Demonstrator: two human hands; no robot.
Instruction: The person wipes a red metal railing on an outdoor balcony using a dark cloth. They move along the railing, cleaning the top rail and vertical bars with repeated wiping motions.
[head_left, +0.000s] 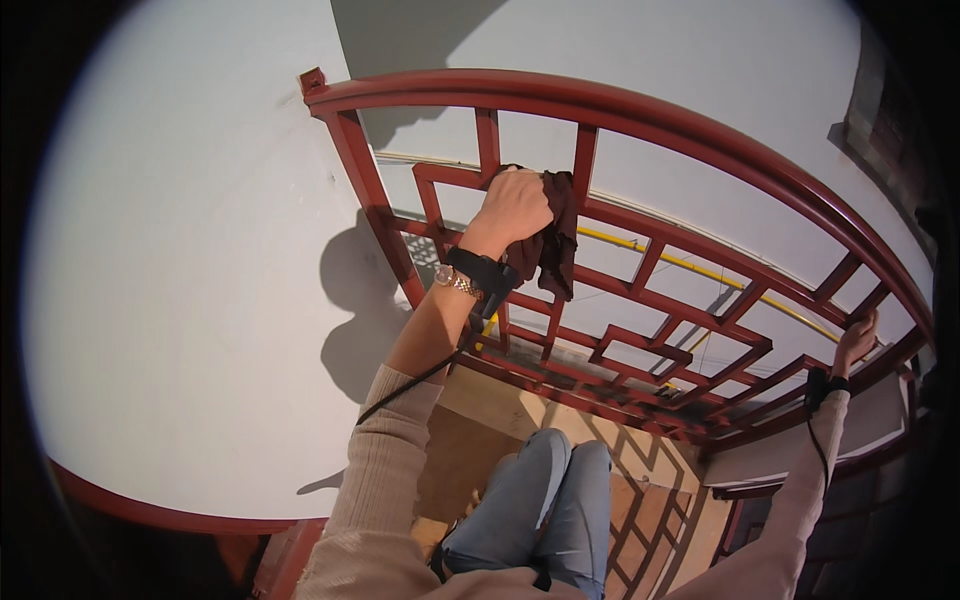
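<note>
My left hand (516, 204) is closed around a dark maroon cloth (558, 232), which hangs down from my fist. The cloth lies against the bars of a red lattice railing (541, 84), below its curved top rail and close to an upright bar. Over at the right end, my right hand (857, 341) grips a bar of the same railing; its fingers are partly hidden. Each wrist wears a black strap with a cord, and a metal-band watch (459, 280) sits on the left one.
A white wall (187, 262) stands at the left, meeting the railing at a bracket (312, 78). Beyond the lattice run yellow pipes (675, 262) and thin cables along another pale wall. My legs in jeans (536, 502) are over a tiled floor (649, 525) striped with lattice shadows.
</note>
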